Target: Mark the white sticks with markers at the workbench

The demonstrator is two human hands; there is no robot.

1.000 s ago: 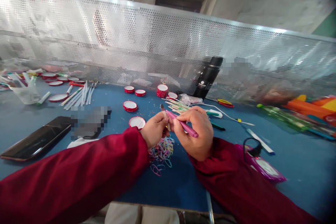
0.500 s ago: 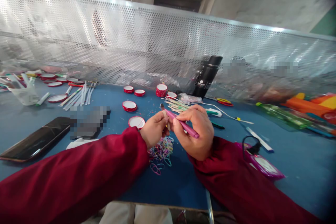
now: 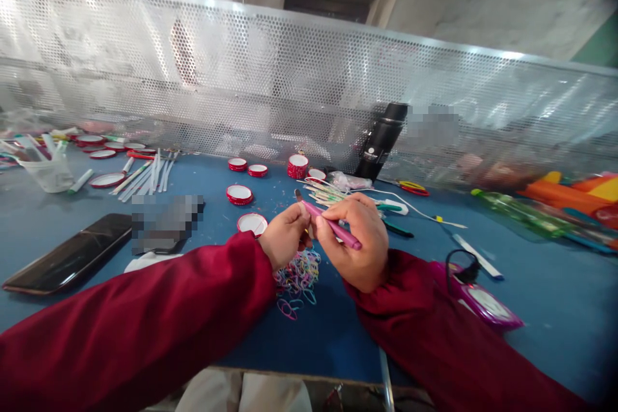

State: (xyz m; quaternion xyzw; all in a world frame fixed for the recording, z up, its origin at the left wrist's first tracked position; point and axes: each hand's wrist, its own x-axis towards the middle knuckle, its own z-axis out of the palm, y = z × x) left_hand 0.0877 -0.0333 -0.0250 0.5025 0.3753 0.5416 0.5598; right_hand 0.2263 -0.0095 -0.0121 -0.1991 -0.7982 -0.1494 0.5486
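Over the table, my right hand (image 3: 360,248) is closed around a pink marker (image 3: 345,234), held slantwise with its front end towards my left hand. My left hand (image 3: 284,235) pinches a small thin piece with a dark end (image 3: 298,195); it looks like a narrow stick, but my fingers cover most of it. The marker's front end meets or nearly meets this piece; I cannot tell whether they touch. Just below my hands lies a heap of small coloured rubber bands (image 3: 302,273). Several light sticks (image 3: 321,193) lie behind my hands.
Red-rimmed white lids (image 3: 239,193) lie singly and stacked. A black bottle (image 3: 381,141) stands by the perforated metal screen (image 3: 232,77). Phone (image 3: 72,254) and marker cup (image 3: 46,174) are left; a purple packet (image 3: 487,306), white cable (image 3: 415,203) and green plastic bottle (image 3: 521,212) are right.
My right hand and the pink marker have shifted slightly left. My left hand keeps its pinch, and the view has moved very slightly.
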